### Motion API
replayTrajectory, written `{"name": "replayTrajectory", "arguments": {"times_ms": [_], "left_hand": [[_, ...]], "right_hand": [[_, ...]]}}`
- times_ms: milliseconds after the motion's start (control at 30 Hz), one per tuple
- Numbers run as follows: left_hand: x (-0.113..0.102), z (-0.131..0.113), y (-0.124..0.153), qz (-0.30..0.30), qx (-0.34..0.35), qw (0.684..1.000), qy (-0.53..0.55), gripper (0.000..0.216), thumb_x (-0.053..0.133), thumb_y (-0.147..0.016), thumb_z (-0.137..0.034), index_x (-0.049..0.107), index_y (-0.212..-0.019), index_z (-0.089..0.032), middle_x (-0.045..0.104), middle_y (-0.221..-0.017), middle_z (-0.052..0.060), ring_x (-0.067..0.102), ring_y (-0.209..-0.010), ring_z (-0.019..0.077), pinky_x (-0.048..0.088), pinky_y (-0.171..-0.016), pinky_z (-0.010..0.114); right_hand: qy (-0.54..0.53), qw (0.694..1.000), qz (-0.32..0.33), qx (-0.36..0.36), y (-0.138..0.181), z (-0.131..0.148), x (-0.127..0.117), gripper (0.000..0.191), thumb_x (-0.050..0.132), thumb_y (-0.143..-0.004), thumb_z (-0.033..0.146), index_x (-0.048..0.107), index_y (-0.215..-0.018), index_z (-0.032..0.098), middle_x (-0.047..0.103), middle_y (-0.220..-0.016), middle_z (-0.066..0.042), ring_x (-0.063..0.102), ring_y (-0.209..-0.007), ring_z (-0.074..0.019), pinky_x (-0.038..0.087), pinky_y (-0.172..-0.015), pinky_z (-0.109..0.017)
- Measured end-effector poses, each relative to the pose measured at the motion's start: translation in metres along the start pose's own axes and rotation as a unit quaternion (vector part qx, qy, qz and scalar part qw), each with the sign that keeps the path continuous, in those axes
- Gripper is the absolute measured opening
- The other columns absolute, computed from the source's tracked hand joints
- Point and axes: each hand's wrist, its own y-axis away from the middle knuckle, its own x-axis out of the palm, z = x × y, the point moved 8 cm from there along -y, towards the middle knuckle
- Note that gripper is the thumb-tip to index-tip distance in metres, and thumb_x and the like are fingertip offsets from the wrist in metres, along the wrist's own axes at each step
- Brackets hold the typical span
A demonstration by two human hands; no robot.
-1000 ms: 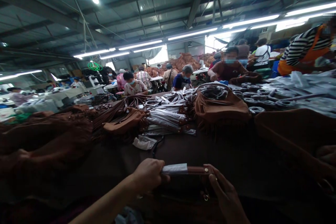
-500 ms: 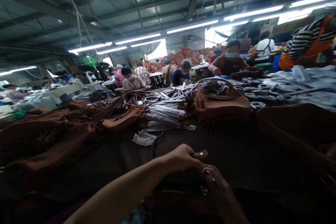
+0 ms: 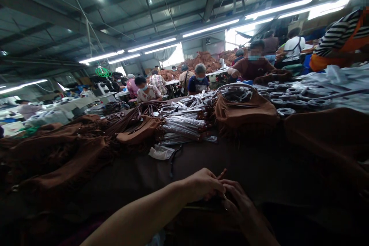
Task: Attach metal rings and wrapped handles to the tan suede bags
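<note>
Just below the middle of the view, my left hand (image 3: 205,185) is closed on a narrow brown leather strap (image 3: 222,173), whose short end pokes out above the fingers. My right hand (image 3: 236,200) meets it from the right, its bent fingertips pressed against the same piece. A small shiny metal bit (image 3: 225,196) shows at the right fingers; its kind is too dark to tell. Most of the strap is hidden by the hands. Both hands are over the dark tabletop (image 3: 198,157), close to my body.
A fringed brown bag (image 3: 245,109) stands beyond my hands, beside a pile of wrapped straps (image 3: 184,125). Brown bags (image 3: 66,161) lie left. A white scrap (image 3: 161,152) and a thin black strip (image 3: 172,161) are nearer. Co-workers (image 3: 255,63) sit across the table.
The strap end has turned, so its stud no longer faces me. My hands have come slightly lower, and the right fingers have shifted up against the left hand. The view has tilted slightly.
</note>
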Motion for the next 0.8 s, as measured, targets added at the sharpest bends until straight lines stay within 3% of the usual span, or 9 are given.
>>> {"name": "replayTrajectory", "arguments": {"times_ms": [267, 467, 633, 800], "left_hand": [[0.000, 0.010, 0.002, -0.002, -0.007, 1.000, 0.016, 0.014, 0.067, -0.056, -0.026, 0.060, -0.055, -0.014, 0.041, -0.039, -0.006, 0.032, -0.033, 0.0054, 0.022, -0.034, 0.020], [-0.001, 0.012, -0.001, -0.007, 0.007, 0.999, 0.041, 0.020, 0.070, -0.057, -0.030, 0.058, -0.057, -0.014, 0.039, -0.041, -0.008, 0.029, -0.035, 0.0041, 0.021, -0.037, 0.019], [-0.003, 0.014, 0.002, 0.018, 0.028, 0.999, 0.027, 0.029, 0.079, -0.052, -0.036, 0.064, -0.063, -0.013, 0.045, -0.045, -0.007, 0.036, -0.040, 0.0053, 0.026, -0.040, 0.020], [-0.003, 0.013, 0.008, 0.023, 0.042, 0.999, 0.026, 0.033, 0.080, -0.051, -0.039, 0.066, -0.064, -0.012, 0.045, -0.042, -0.007, 0.035, -0.039, 0.0056, 0.022, -0.040, 0.020]], "right_hand": [[0.077, 0.997, -0.021, -0.020, -0.001, -0.007, 0.005, 0.020, 0.053, -0.089, 0.034, 0.061, -0.105, 0.025, 0.059, -0.121, -0.009, 0.058, -0.114, -0.0225, 0.049, -0.097, -0.035], [0.132, 0.991, -0.029, 0.003, -0.003, -0.011, 0.002, 0.024, 0.053, -0.090, 0.036, 0.061, -0.110, 0.026, 0.060, -0.123, -0.007, 0.057, -0.115, -0.0220, 0.050, -0.096, -0.035], [0.161, 0.985, -0.063, -0.029, -0.002, -0.016, 0.001, 0.021, 0.057, -0.087, 0.039, 0.065, -0.104, 0.028, 0.063, -0.120, -0.004, 0.058, -0.112, -0.0234, 0.052, -0.093, -0.036], [0.183, 0.980, -0.059, -0.050, -0.002, -0.012, 0.002, 0.021, 0.058, -0.087, 0.037, 0.066, -0.103, 0.029, 0.065, -0.117, -0.004, 0.059, -0.111, -0.0244, 0.050, -0.095, -0.039]]}}
